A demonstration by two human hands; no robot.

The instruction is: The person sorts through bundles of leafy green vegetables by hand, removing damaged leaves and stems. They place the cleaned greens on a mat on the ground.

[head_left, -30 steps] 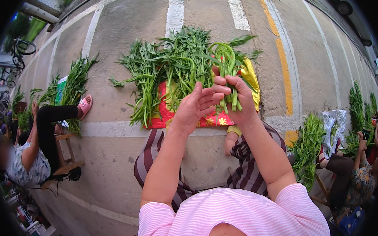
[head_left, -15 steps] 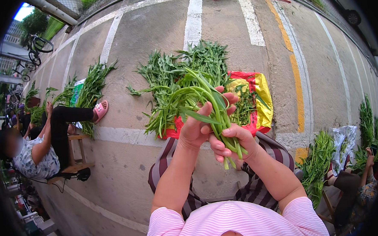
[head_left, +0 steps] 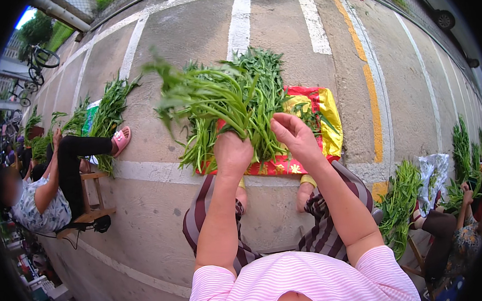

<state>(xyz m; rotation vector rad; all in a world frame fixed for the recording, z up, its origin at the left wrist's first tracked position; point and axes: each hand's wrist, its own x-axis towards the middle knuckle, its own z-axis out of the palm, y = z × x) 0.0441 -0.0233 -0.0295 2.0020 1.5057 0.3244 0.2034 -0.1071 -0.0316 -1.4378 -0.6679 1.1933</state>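
My left hand [head_left: 233,153] is closed round the cut ends of a bunch of water spinach [head_left: 216,100], its green stems fanning up and to the left, the leafy tips blurred. To the right of the bunch, my right hand [head_left: 296,139] is apart from it, with fingers loosely bent and nothing visible in them. Below both hands lies a pile of water spinach [head_left: 264,73] on a flattened red and yellow sack [head_left: 331,126]. Shorter leafy bits [head_left: 309,114] rest on the sack's right part.
At the left, a person [head_left: 44,196] sits on a wooden stool [head_left: 95,201] beside more greens [head_left: 111,113]. At the right lie a heap of greens [head_left: 402,202] and a silvery sheet [head_left: 433,176], with another person's arm [head_left: 465,209]. White and yellow lines mark the concrete.
The bunch has passed from both hands into my left hand alone and swung to the left. My right hand has let go of the stem ends and moved up, away from the bunch.
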